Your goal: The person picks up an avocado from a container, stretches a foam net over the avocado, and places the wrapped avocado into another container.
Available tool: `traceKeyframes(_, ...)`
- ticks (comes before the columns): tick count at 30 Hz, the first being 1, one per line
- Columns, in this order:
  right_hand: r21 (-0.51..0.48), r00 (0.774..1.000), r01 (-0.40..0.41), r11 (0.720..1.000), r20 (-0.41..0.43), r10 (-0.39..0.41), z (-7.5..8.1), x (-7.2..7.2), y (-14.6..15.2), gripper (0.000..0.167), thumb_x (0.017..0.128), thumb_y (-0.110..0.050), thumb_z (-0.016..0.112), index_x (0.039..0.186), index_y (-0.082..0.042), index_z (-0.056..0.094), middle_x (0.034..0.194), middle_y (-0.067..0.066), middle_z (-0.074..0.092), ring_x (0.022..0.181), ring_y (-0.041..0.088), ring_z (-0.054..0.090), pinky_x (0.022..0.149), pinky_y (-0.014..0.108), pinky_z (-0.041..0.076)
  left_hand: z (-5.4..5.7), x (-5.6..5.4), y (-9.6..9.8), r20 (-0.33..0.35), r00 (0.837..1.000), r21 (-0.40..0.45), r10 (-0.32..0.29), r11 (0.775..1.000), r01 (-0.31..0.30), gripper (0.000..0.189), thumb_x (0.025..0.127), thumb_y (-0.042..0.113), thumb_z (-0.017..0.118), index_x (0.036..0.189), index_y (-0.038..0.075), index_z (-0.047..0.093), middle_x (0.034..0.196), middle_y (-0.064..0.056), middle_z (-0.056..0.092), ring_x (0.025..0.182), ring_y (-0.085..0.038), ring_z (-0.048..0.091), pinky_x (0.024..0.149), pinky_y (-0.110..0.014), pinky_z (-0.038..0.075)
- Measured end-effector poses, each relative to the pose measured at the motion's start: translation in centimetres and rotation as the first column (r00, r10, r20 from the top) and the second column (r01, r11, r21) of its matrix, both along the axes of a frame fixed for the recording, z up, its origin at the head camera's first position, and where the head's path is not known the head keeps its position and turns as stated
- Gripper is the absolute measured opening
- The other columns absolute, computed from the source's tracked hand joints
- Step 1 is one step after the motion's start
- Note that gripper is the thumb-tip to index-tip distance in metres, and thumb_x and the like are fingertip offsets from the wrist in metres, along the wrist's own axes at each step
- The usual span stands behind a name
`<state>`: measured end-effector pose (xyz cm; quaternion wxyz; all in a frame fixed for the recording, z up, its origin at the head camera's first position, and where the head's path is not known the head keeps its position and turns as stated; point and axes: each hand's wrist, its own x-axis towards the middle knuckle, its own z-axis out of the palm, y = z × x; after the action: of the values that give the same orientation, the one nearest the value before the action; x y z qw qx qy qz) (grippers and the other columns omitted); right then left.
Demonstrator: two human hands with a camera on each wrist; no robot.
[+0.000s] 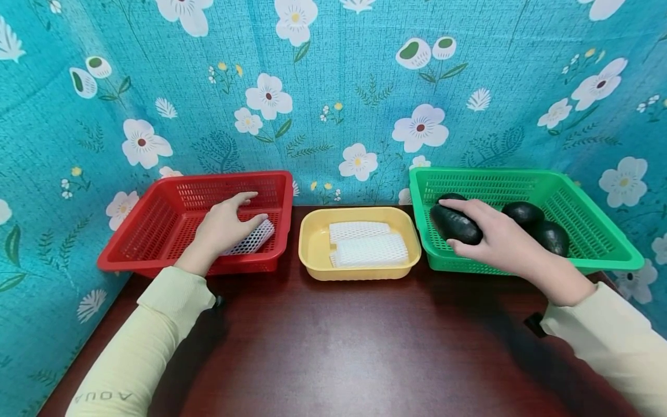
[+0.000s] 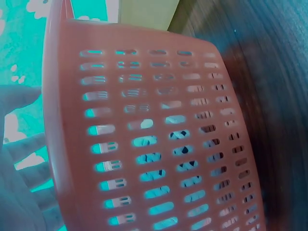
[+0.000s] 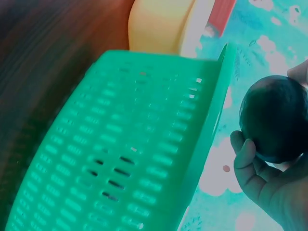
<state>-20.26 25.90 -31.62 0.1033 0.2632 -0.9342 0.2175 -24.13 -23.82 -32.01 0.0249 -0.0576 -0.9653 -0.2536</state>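
My right hand [image 1: 490, 233] grips a dark avocado [image 1: 454, 225] over the left part of the green basket [image 1: 526, 174]. In the right wrist view the fingers and thumb curl round the avocado [image 3: 274, 118], above the basket's rim. Other avocados [image 1: 551, 236] lie in the green basket, partly behind the hand. My left hand [image 1: 221, 227] hovers over the red basket [image 1: 283, 191], thumb and fingers spread apart with nothing between them. Just below it lies a white foam net [image 1: 255, 237] with something dark showing through its mesh, partly hidden by the hand.
Between the baskets stands a yellow tray [image 1: 307, 249] with white foam net sleeves [image 1: 370, 250] stacked in it. All three containers sit along the back of a dark brown table [image 1: 333, 341]. Behind them hangs a blue flowered cloth [image 1: 333, 104].
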Motion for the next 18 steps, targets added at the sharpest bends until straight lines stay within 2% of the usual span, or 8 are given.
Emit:
traceKeyframes(5,0.005,0.997,-0.069,0.998,-0.034,0.070,0.0,0.8,-0.6,0.069,0.088,-0.018,0.077,0.151,-0.017,0.048,0.138,0.015,0.054,0.109,0.033,0.056,0.074,0.053,0.053,0.1,0.3,0.6,-0.034,0.999,0.041,-0.026,0.999,0.028,0.072,0.093,0.039,0.073,0.154,0.012,0.045,0.148,-0.017,0.052,0.133,-0.041,0.047,0.099,-0.063,0.047)
traceKeyframes(9,-0.007,0.993,-0.111,0.994,-0.047,0.111,0.0,1.3,-1.1,0.069,0.087,-0.015,0.076,0.150,-0.017,0.048,0.138,0.013,0.055,0.108,0.030,0.055,0.071,0.049,0.053,0.2,0.6,1.4,-0.041,0.998,0.065,-0.049,0.997,0.052,0.067,0.095,0.041,0.070,0.152,0.013,0.048,0.149,-0.014,0.052,0.134,-0.038,0.048,0.099,-0.061,0.049)
traceKeyframes(16,-0.009,0.973,-0.211,0.978,-0.103,0.209,-0.5,2.1,-2.1,0.073,0.081,-0.009,0.077,0.149,-0.014,0.049,0.135,0.006,0.057,0.108,0.021,0.056,0.075,0.045,0.053,0.2,0.8,2.9,-0.042,0.995,0.107,-0.089,0.990,0.093,0.063,0.096,0.041,0.069,0.150,0.016,0.051,0.149,-0.008,0.052,0.121,-0.032,0.061,0.098,-0.055,0.051)
traceKeyframes(18,-0.004,0.971,-0.221,0.975,-0.097,0.220,-0.7,2.5,-2.3,0.074,0.081,-0.009,0.077,0.149,-0.014,0.048,0.135,0.005,0.057,0.108,0.020,0.056,0.076,0.044,0.054,0.2,0.9,3.3,-0.050,0.993,0.104,-0.107,0.988,0.112,0.062,0.096,0.042,0.069,0.150,0.015,0.051,0.149,-0.008,0.052,0.123,-0.032,0.060,0.099,-0.054,0.051)
